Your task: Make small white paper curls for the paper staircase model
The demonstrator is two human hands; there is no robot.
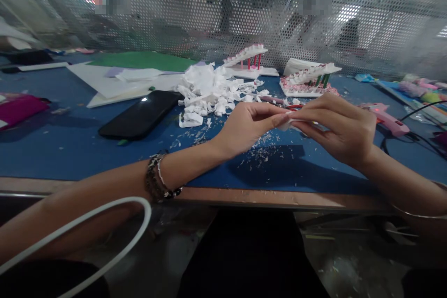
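Note:
Over the blue tabletop (pixel 195 160), my left hand (pixel 246 128) and my right hand (pixel 337 125) meet fingertip to fingertip. Between them they pinch a small white piece (pixel 287 124), thin like paper or foam; the fingers cover most of it. Just behind the hands, something red shows, partly hidden. A heap of torn white scraps (pixel 206 86) lies beyond my left hand, and fine white crumbs (pixel 260 153) are scattered below. Farther back stand two small white stair-like models, one on red posts (pixel 249 61) and one on green posts (pixel 310 79).
A black phone (pixel 141 115) lies left of the scraps, before white sheets (pixel 104 81) and a green sheet (pixel 143 59). To the right rests a pink glue gun (pixel 391 120) with dark cables. A perforated metal screen (pixel 195 18) closes the back. A white cable (pixel 146 214) loops near my left forearm.

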